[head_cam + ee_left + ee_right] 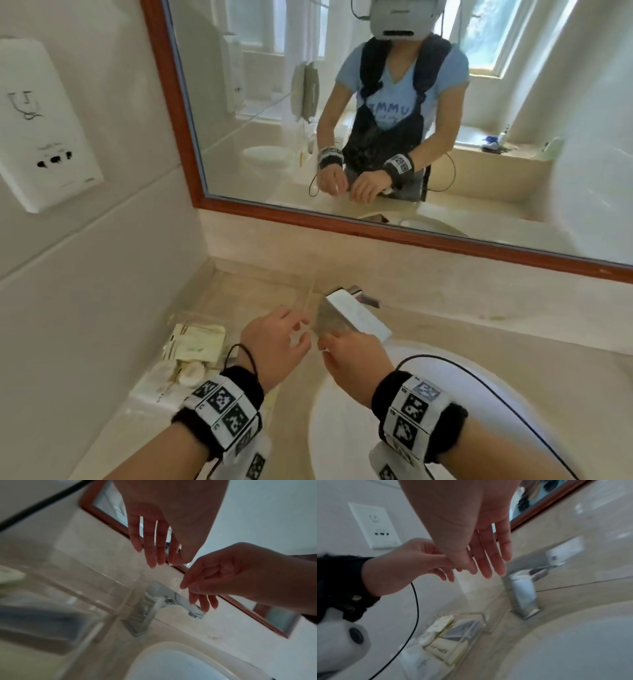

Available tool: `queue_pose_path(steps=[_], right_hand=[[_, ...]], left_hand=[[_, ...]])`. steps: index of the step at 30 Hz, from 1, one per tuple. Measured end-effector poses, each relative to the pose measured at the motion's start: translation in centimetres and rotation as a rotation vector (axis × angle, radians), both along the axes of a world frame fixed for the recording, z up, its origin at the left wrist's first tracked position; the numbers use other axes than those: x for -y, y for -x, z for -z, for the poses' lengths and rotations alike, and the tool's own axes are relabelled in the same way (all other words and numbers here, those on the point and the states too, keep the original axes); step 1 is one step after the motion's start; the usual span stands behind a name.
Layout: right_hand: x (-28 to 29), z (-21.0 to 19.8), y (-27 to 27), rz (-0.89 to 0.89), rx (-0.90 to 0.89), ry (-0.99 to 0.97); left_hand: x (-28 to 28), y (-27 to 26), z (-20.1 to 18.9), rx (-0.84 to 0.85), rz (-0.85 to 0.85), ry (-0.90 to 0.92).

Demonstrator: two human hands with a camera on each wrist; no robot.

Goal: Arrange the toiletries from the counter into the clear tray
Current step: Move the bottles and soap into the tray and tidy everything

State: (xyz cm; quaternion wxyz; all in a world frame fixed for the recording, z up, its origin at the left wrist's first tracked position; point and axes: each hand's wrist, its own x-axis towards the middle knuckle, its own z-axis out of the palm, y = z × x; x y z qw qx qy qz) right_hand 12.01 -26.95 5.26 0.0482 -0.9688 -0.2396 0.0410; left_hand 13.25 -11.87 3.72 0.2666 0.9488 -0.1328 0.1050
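A clear tray (309, 297) lies on the beige counter at the left, against the wall; in the right wrist view the tray (481, 617) shows its see-through walls. Cream toiletry packets (198, 342) and a round white piece (191, 371) lie in it. A white sachet (161, 389) lies at the near end; whether it is inside the tray I cannot tell. My left hand (298, 329) and right hand (329, 346) hover close together in front of the tap, fingertips nearly touching. I see nothing held in either. The left hand's fingers (152, 555) look straight, as do the right hand's fingers (488, 563).
A chrome tap (352, 311) stands just behind my hands. The white basin (428, 428) fills the lower right. A wood-framed mirror (411, 137) runs along the back wall, and a white socket plate (41, 137) sits on the left wall.
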Motion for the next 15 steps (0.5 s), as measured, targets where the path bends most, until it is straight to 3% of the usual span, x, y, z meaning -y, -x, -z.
queue_pose_path(steps=[6,15], right_hand=[[11.1,-0.5,3.9,0.281,-0.009,0.011],[26.4,1.3,10.9,0.685,-0.086,0.092]], left_hand=[[10.4,0.0,-1.5,0.06,0.238,0.044],[26.0,3.1,0.6,-0.031,0.527,0.008]])
